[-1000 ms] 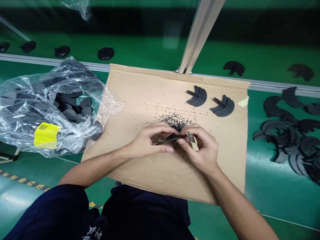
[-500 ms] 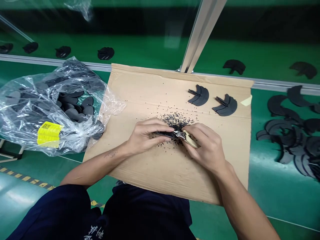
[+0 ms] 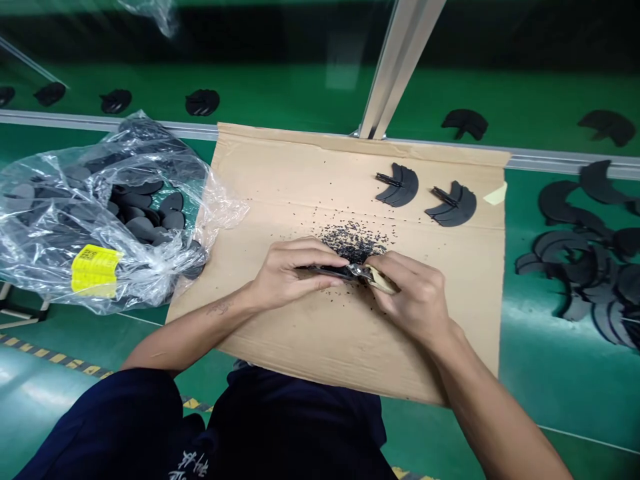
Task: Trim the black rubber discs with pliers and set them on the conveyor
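My left hand [image 3: 295,271] pinches a flat black plastic part [image 3: 327,270] between thumb and fingers, seen nearly edge-on. In my right hand [image 3: 413,287] is a pair of cutting pliers [image 3: 381,280] with pale handles, the fingers wrapped round them. Their metal jaws meet the right end of the black part; whether they are closed on it I cannot tell. Beneath and beyond the hands, small black scraps [image 3: 356,243] lie heaped and scattered on a cardboard sheet [image 3: 280,173].
Two curved black parts with stems [image 3: 404,185] lie at the cardboard's far right. To the left, a clear plastic bag [image 3: 55,220] with a yellow label holds black discs. More curved black parts [image 3: 565,250] are piled at the right. A metal-framed glass panel [image 3: 407,67] stands behind.
The view has shifted slightly. Both hands stay close together, with the black part and the pliers at slightly different angles.
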Demonstrator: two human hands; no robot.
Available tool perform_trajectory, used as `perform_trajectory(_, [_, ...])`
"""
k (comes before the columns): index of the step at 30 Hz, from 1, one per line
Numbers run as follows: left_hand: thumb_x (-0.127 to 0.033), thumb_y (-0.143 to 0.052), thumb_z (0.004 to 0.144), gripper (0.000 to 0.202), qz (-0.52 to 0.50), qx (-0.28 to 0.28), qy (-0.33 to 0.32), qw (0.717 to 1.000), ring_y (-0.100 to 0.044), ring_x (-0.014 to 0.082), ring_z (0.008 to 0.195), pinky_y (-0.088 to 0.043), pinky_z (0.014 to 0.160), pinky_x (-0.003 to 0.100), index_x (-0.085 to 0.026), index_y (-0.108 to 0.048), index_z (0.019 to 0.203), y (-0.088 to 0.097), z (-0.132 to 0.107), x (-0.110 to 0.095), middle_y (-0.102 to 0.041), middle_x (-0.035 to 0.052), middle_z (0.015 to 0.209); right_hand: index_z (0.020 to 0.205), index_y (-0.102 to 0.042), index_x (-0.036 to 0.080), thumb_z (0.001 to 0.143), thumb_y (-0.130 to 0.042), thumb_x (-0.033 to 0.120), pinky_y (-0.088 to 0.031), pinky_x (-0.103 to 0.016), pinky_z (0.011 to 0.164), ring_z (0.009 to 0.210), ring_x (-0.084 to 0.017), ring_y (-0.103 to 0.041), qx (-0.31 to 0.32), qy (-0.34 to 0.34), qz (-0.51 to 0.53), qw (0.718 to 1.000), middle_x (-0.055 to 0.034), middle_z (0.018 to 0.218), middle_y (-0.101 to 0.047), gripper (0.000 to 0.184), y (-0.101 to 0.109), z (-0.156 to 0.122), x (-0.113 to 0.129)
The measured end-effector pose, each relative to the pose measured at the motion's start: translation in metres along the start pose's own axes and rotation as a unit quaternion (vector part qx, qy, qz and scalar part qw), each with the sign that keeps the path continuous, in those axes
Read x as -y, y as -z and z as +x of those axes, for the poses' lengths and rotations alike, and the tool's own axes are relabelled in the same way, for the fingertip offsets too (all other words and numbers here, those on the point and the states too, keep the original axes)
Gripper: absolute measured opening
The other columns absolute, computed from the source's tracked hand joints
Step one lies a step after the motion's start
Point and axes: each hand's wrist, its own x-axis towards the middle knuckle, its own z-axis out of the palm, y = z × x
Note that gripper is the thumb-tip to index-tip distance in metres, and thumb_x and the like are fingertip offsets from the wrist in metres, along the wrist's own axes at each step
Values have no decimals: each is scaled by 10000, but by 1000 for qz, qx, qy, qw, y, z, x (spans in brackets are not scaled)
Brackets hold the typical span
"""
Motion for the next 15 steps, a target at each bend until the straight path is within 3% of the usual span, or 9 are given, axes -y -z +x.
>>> perform_trajectory(6, [-292,-779,855,251,54,18,-6,998,-682,130,788,-559,732,270,-193,-750,1085,-1,2,1,-768,46,879,992,-700,202,912,-571,165,-394,-322,616,707,-189,-565,-8,-12,-120,993,-60,800,-689,156,-2,1,-5])
perform_trajectory(9, [-290,-753,880,249,104,25,-13,994,-686,133,804,-550,767,295,-210,-740,1116,-1,2,4,-777,40,905,1025,-699,207,910,-582,195,-383,-327,638,744,-196,-554,6,-19,-126,992,-64,847,-694,164,-2,1,-5])
perform_trajectory(12, [-288,-732,898,203,94,-18,19,995,-710,132,872,-571,795,284,-210,-737,1086,1,2,4,-782,42,989,1049,-685,199,927,-555,211,-432,-326,682,773,-197,-578,17,-81,-58,995,-65,883,-690,179,0,3,-3])
perform_trajectory(15, [-295,-750,881,204,31,-77,71,994,-724,123,886,-594,778,242,-184,-703,1046,0,1,4,-769,39,983,1063,-666,203,903,-638,292,-473,-311,652,755,-185,-608,25,-159,106,981,-61,937,-701,185,1,5,1])
